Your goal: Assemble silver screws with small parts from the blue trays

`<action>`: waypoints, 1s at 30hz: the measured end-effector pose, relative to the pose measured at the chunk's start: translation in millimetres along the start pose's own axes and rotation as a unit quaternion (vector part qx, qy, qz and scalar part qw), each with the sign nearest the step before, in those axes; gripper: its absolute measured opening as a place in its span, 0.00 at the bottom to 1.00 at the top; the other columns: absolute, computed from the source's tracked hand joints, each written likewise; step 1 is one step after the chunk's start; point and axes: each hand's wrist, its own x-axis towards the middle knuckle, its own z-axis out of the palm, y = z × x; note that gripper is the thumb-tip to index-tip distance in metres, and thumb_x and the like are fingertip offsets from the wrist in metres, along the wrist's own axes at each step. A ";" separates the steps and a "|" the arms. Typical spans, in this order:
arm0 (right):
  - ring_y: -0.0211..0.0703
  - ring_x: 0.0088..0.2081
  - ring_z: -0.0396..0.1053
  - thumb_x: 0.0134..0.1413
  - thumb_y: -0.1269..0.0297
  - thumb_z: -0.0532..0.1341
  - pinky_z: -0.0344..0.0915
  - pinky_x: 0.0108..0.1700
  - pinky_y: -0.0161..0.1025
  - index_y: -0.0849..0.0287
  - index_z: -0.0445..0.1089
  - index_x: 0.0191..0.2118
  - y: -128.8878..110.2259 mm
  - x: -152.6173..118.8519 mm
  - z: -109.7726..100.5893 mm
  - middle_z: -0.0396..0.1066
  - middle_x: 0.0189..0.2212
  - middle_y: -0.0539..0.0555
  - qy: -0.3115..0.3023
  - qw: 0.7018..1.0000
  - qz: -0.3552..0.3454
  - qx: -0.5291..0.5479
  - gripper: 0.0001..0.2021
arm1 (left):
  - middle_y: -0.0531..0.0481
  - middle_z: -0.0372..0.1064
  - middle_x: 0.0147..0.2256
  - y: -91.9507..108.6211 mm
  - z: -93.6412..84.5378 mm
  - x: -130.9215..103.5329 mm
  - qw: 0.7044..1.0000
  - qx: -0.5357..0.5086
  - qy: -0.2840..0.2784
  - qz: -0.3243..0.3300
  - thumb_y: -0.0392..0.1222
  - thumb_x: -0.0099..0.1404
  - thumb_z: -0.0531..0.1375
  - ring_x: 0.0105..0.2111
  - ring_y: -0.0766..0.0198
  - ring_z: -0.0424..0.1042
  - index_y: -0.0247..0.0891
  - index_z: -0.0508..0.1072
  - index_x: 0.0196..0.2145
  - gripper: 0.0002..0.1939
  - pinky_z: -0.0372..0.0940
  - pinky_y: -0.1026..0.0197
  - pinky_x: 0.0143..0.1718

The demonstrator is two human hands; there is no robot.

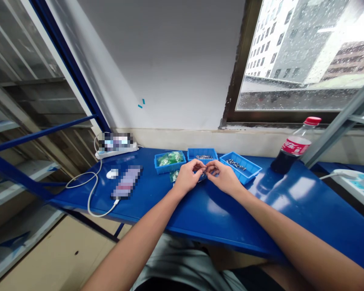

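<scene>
Head view: we pinch a tiny, unclear part [204, 172] between the fingertips of our left hand [188, 176] and right hand [223, 176], above the blue table [218, 220]; beyond sit blue bins [170, 169] holding green packets [170, 158] and small metal pieces [204, 157].

Blue table [212, 214] with blue bins [243, 178]

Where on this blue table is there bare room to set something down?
The widest patch on the table lies beyond the right forearm, bordered by the cola bottle and the table's right edge. Others: between the phone and left forearm, and between both forearms. It's crowded around the hands, by the three blue bins.
</scene>
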 end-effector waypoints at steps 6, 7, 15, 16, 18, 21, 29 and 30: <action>0.43 0.31 0.72 0.53 0.69 0.62 0.70 0.38 0.41 0.54 0.70 0.43 3.2 0.7 2.7 0.75 0.30 0.48 0.016 0.999 -0.012 -0.037 0.11 | 0.46 0.80 0.40 -0.5 2.1 0.1 0.999 -0.041 0.007 -0.017 0.42 0.69 0.65 0.41 0.58 0.81 0.38 0.77 0.41 0.06 0.75 0.56 0.48; 0.43 0.30 0.71 0.52 0.69 0.61 0.70 0.37 0.41 0.54 0.70 0.44 3.4 1.0 1.8 0.74 0.29 0.48 0.022 0.998 -0.018 -0.050 0.12 | 0.45 0.80 0.40 -1.3 2.3 0.5 0.999 -0.049 0.014 -0.020 0.42 0.69 0.65 0.41 0.58 0.81 0.38 0.77 0.41 0.06 0.75 0.56 0.48; 0.44 0.31 0.73 0.58 0.66 0.61 0.69 0.37 0.41 0.55 0.74 0.43 -0.8 2.0 -5.4 0.76 0.32 0.51 0.067 0.996 -0.016 -0.051 0.08 | 0.46 0.81 0.44 1.8 -0.8 0.4 0.999 0.016 0.033 -0.004 0.41 0.70 0.62 0.44 0.57 0.81 0.39 0.80 0.46 0.09 0.74 0.57 0.49; 0.44 0.32 0.73 0.58 0.64 0.62 0.69 0.37 0.41 0.55 0.74 0.42 -2.8 1.7 -5.6 0.76 0.32 0.51 0.078 0.995 -0.012 -0.052 0.07 | 0.46 0.82 0.44 3.9 -1.3 -0.4 0.999 0.039 0.032 0.000 0.42 0.71 0.62 0.43 0.57 0.81 0.40 0.80 0.49 0.11 0.74 0.57 0.48; 0.45 0.32 0.73 0.59 0.62 0.64 0.69 0.37 0.42 0.55 0.75 0.40 -7.5 0.8 -5.9 0.78 0.33 0.52 0.091 0.994 -0.015 -0.059 0.06 | 0.48 0.82 0.41 8.7 -1.9 -2.6 0.998 0.054 0.014 -0.006 0.45 0.72 0.61 0.38 0.58 0.81 0.40 0.78 0.56 0.18 0.75 0.58 0.43; 0.45 0.31 0.72 0.58 0.65 0.64 0.69 0.38 0.42 0.55 0.76 0.40 -13.6 -0.8 -6.6 0.78 0.32 0.52 0.083 0.993 -0.043 -0.071 0.05 | 0.48 0.83 0.43 13.8 -2.5 -5.3 0.999 0.023 -0.025 -0.015 0.50 0.74 0.59 0.39 0.56 0.82 0.42 0.78 0.59 0.21 0.76 0.57 0.45; 0.45 0.34 0.71 0.56 0.69 0.65 0.69 0.38 0.41 0.55 0.77 0.40 -14.0 -0.4 -6.5 0.76 0.34 0.52 0.055 0.992 -0.084 -0.074 0.07 | 0.45 0.82 0.48 3.8 -0.4 -2.9 0.999 -0.037 0.002 -0.032 0.45 0.70 0.64 0.49 0.51 0.81 0.40 0.81 0.53 0.16 0.74 0.52 0.56; 0.45 0.34 0.72 0.57 0.68 0.65 0.69 0.38 0.42 0.55 0.78 0.41 -13.7 -0.3 -6.3 0.76 0.34 0.52 0.053 0.993 -0.079 -0.070 0.07 | 0.45 0.83 0.47 2.8 -0.4 -2.4 0.998 -0.045 0.009 -0.035 0.43 0.70 0.64 0.48 0.52 0.82 0.40 0.79 0.57 0.19 0.74 0.52 0.55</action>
